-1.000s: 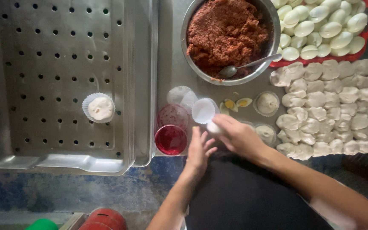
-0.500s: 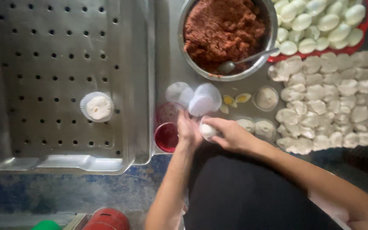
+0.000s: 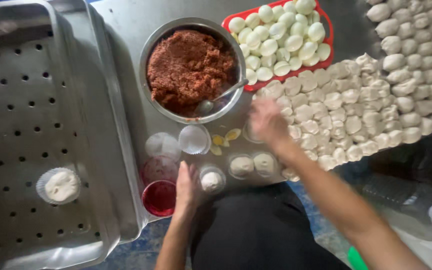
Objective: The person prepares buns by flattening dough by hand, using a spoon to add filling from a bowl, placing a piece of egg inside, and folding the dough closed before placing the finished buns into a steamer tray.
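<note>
My left hand lies on the steel table, its thumb side against a paper cup holding a white dough ball. A small red dish of liquid sits just left of that hand. My right hand, blurred by motion, hovers with fingers apart over the near edge of the rows of dough pieces. Two more cupped dough balls sit between my hands. Empty paper cups and yellow yolk pieces lie beyond them.
A metal bowl of red-brown minced filling with a spoon stands at the back. A red tray of peeled eggs is to its right. A perforated steel tray on the left holds one cupped bun.
Both hands held a dough ball and a paper cup together near the red dish. The cupped ball now sits on the table, and my right hand has swung away to the dough rows.
</note>
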